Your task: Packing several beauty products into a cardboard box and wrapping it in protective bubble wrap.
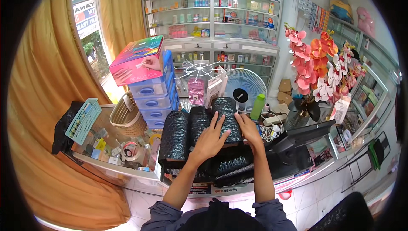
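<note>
Before me, black bubble-wrapped parcels lie piled on the glass display counter. My left hand rests with spread fingers on the left side of the largest upper parcel. Against the same parcel's right side lies my right hand; its grip is partly hidden. A narrower wrapped parcel sits just left of it, partly under my left forearm. Farther left is another long parcel. More black wrapped parcels lie below, between my forearms.
A blue drawer tower carries a pink box. Left of it are a woven basket and a teal basket. Behind stand a fan and green bottle. A monitor and flower vase stand right.
</note>
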Action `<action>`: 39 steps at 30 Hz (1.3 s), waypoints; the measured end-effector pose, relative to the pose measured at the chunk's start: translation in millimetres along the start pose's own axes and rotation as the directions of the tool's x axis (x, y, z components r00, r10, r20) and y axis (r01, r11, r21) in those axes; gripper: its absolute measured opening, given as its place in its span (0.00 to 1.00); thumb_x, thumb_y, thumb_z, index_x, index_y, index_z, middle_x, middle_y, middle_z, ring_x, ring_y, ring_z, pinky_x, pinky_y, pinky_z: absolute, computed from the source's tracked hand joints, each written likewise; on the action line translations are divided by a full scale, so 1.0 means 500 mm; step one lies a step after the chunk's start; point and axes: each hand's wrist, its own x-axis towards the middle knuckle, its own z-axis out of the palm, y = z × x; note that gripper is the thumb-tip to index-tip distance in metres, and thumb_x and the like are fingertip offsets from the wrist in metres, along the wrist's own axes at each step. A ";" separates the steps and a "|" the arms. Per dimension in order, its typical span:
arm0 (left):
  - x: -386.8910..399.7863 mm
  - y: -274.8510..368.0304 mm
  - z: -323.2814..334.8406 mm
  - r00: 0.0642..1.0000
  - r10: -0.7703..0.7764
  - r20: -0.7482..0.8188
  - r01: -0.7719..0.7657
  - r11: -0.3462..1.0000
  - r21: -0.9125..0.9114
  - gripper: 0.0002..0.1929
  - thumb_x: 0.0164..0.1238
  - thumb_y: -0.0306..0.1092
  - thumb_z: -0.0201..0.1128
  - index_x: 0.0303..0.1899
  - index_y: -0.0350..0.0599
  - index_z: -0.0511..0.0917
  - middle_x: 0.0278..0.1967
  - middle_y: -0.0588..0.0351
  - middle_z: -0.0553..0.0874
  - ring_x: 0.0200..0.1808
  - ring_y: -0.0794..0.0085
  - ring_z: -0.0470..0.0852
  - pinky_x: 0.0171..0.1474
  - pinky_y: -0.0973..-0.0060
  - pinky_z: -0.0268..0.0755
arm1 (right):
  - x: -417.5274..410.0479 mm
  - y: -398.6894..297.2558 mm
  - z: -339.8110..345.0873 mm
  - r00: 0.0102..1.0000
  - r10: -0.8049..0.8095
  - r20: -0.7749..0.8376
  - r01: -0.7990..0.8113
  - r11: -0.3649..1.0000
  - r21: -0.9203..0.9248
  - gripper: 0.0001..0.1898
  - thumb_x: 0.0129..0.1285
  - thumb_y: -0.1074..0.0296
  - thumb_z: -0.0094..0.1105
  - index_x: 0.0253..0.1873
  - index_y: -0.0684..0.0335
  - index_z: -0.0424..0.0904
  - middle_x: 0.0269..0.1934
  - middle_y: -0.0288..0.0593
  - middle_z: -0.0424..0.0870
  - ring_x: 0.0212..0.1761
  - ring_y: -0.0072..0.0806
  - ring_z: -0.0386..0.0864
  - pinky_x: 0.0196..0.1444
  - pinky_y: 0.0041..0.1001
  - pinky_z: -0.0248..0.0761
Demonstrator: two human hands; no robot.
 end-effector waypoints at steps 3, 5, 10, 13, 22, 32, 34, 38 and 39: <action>-0.005 0.008 0.000 0.999 -0.034 -0.011 0.035 0.987 0.156 0.30 0.76 0.48 0.48 0.72 0.43 0.58 0.74 0.40 0.56 0.74 0.47 0.55 0.73 0.61 0.51 | -0.007 -0.018 -0.009 0.999 -0.036 -0.003 0.036 0.999 0.006 0.31 0.72 0.44 0.45 0.60 0.71 0.73 0.50 0.62 0.81 0.54 0.53 0.78 0.57 0.38 0.67; -0.002 -0.005 0.010 0.986 0.067 -0.149 -0.041 0.984 0.171 0.29 0.77 0.45 0.46 0.72 0.42 0.57 0.74 0.40 0.56 0.74 0.46 0.54 0.73 0.60 0.50 | -0.016 -0.029 0.006 0.968 -0.235 -0.089 0.233 0.972 -0.032 0.31 0.73 0.47 0.45 0.65 0.73 0.67 0.62 0.65 0.71 0.66 0.54 0.68 0.67 0.36 0.59; 0.004 -0.010 0.029 0.999 0.028 -0.033 -0.020 0.975 0.222 0.29 0.78 0.43 0.42 0.72 0.36 0.55 0.74 0.41 0.54 0.75 0.47 0.52 0.74 0.57 0.48 | -0.028 -0.020 0.044 0.940 -0.340 0.001 0.331 0.916 -0.227 0.30 0.75 0.60 0.41 0.73 0.73 0.50 0.71 0.67 0.57 0.73 0.55 0.57 0.71 0.38 0.55; -0.002 -0.004 0.024 1.000 -0.017 -0.017 0.021 0.957 0.291 0.29 0.77 0.43 0.42 0.73 0.36 0.53 0.74 0.41 0.54 0.76 0.48 0.51 0.74 0.55 0.48 | -0.041 -0.043 0.047 0.955 -0.298 -0.004 0.287 0.923 -0.258 0.30 0.75 0.60 0.42 0.73 0.73 0.51 0.71 0.67 0.55 0.73 0.57 0.57 0.71 0.38 0.55; -0.006 -0.008 0.028 1.000 -0.006 -0.008 0.008 0.952 0.306 0.30 0.77 0.43 0.39 0.73 0.37 0.51 0.74 0.40 0.54 0.75 0.48 0.54 0.73 0.52 0.50 | -0.065 -0.064 0.055 0.898 -0.438 0.030 0.410 0.811 -0.418 0.24 0.75 0.62 0.41 0.69 0.71 0.63 0.72 0.61 0.58 0.75 0.55 0.52 0.74 0.39 0.48; -0.034 0.030 0.016 0.982 0.052 -0.184 -0.002 0.965 0.261 0.29 0.77 0.41 0.42 0.71 0.31 0.54 0.73 0.36 0.55 0.75 0.49 0.52 0.74 0.53 0.47 | -0.096 -0.097 0.039 0.875 -0.473 -0.100 0.393 0.816 -0.423 0.25 0.74 0.58 0.44 0.69 0.68 0.64 0.73 0.56 0.58 0.77 0.51 0.50 0.74 0.51 0.44; -0.046 0.036 0.009 0.976 0.064 -0.206 -0.002 0.958 0.288 0.29 0.77 0.41 0.42 0.71 0.30 0.54 0.73 0.35 0.55 0.76 0.49 0.52 0.74 0.54 0.46 | -0.105 -0.104 0.039 0.878 -0.469 -0.090 0.388 0.811 -0.438 0.26 0.74 0.59 0.45 0.70 0.66 0.63 0.74 0.54 0.58 0.77 0.49 0.49 0.74 0.50 0.42; -0.088 0.054 -0.025 0.948 0.103 -0.301 0.016 0.929 0.369 0.30 0.76 0.42 0.45 0.70 0.30 0.56 0.72 0.34 0.55 0.76 0.49 0.52 0.75 0.54 0.45 | -0.134 -0.127 0.046 0.841 -0.533 -0.097 0.432 0.768 -0.473 0.26 0.73 0.58 0.47 0.67 0.70 0.66 0.72 0.57 0.60 0.77 0.50 0.50 0.75 0.53 0.39; -0.102 0.051 -0.036 0.932 0.109 -0.344 0.018 0.938 0.345 0.30 0.76 0.44 0.47 0.69 0.31 0.59 0.72 0.33 0.56 0.75 0.48 0.52 0.75 0.54 0.44 | -0.143 -0.135 0.050 0.829 -0.550 -0.100 0.446 0.758 -0.476 0.26 0.72 0.58 0.48 0.67 0.70 0.67 0.71 0.57 0.61 0.77 0.49 0.50 0.75 0.52 0.38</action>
